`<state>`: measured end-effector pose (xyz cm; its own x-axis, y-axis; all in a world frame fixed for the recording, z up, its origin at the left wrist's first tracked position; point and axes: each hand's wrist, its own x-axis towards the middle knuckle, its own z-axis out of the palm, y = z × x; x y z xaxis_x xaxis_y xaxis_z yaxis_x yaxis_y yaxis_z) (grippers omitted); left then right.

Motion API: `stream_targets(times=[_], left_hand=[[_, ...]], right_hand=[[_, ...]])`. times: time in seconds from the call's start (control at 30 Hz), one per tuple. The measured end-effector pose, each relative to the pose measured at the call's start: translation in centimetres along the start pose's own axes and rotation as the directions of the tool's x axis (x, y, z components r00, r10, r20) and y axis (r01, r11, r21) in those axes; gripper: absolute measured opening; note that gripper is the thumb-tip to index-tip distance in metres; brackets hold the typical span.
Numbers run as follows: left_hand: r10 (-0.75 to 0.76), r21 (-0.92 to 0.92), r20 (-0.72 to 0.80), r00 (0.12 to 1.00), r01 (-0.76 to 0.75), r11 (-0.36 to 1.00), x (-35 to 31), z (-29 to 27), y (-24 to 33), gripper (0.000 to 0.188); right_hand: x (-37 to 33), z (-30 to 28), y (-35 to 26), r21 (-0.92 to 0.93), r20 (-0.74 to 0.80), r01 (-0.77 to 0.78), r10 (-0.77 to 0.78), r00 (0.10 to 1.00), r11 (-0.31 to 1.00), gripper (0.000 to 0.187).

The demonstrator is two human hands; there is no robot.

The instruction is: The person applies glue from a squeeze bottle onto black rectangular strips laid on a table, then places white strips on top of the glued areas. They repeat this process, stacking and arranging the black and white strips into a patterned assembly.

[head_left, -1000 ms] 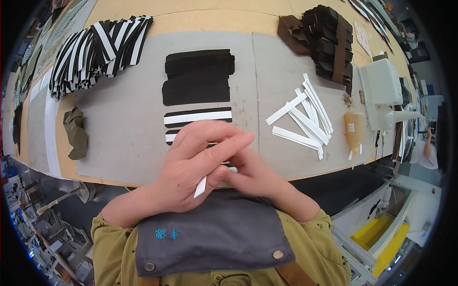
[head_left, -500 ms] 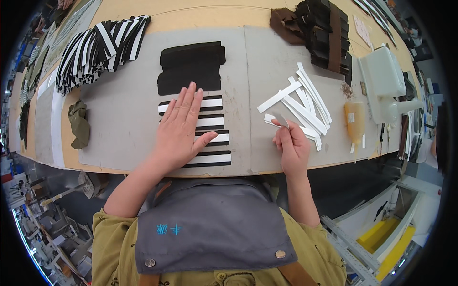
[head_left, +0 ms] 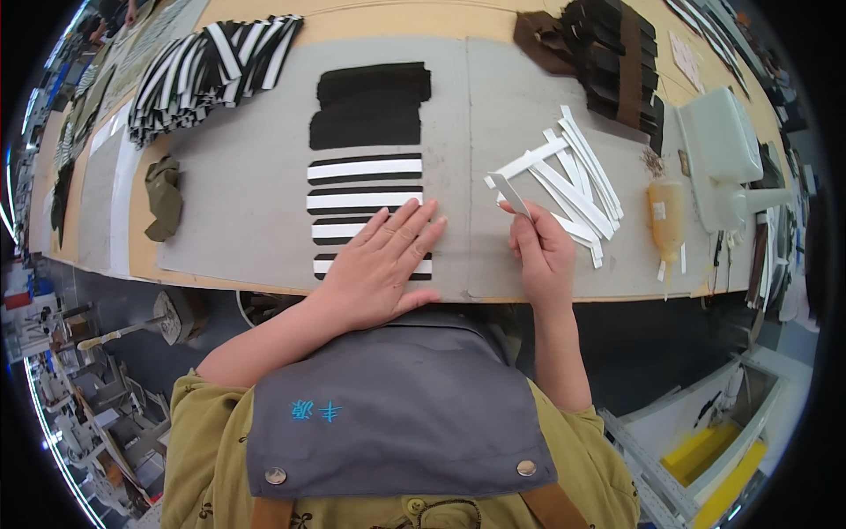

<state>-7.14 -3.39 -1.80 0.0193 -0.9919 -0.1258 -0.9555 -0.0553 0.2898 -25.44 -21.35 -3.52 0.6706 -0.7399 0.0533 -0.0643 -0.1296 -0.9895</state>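
Palm down with fingers stretched out, my left hand lies over the nearer black strips with white bands, partly hiding them. The far strip of this row is fully uncovered, and stacked black pieces lie just beyond it. My right hand pinches a thin, flat, pale grey scraper-like tool between thumb and fingers, its free end pointing up and left. Right beside that hand, loose white strips lie in a crisscross heap; some are partly behind the hand.
At the far left sits a pile of black-and-white strips, with an olive cloth piece nearer. An amber squeeze bottle and a white plastic container are at right. Bundled dark pieces lie at the back. The table's edge runs close to me.
My left hand has slid nearer and to the right along the strips, uncovering the far ones. My right hand keeps its hold, with the tool now more visible. The whole view has shifted slightly.
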Motion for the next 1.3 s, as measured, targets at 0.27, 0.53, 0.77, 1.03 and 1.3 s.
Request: stream_targets(times=[0.27, 0.53, 0.77, 1.03, 1.3], left_hand=[[-0.136, -0.187, -0.315, 0.939, 0.079, 0.979, -3.3, -3.4, -0.3, 0.037], [-0.233, -0.169, -0.227, 0.946, 0.197, 0.966, -4.3, -3.2, -0.6, 0.025], [-0.27, -0.185, -0.151, 0.951, 0.241, 0.953, -3.8, -3.8, -1.2, 0.028], [-0.287, -0.12, -0.173, 0.942, 0.269, 0.956, -2.3, -4.2, -3.3, 0.03], [-0.318, -0.11, -0.198, 0.927, 0.302, 0.947, -1.5, -4.1, -4.3, 0.032]], right_hand=[[-0.1, -0.3, -0.1, 0.012, 0.021, 0.005, -0.005, 1.0, 1.0, 0.024], [0.2, -0.1, -0.4, 0.015, 0.034, -0.013, 0.013, 0.999, 1.0, 0.023], [0.2, -0.2, -0.1, 0.016, 0.043, -0.018, 0.018, 0.999, 1.0, 0.023], [0.2, -0.1, 0.2, 0.01, 0.04, -0.019, 0.018, 0.999, 1.0, 0.023], [0.3, 0.0, 0.0, 0.001, 0.031, 0.013, -0.013, 0.999, 1.0, 0.022]])
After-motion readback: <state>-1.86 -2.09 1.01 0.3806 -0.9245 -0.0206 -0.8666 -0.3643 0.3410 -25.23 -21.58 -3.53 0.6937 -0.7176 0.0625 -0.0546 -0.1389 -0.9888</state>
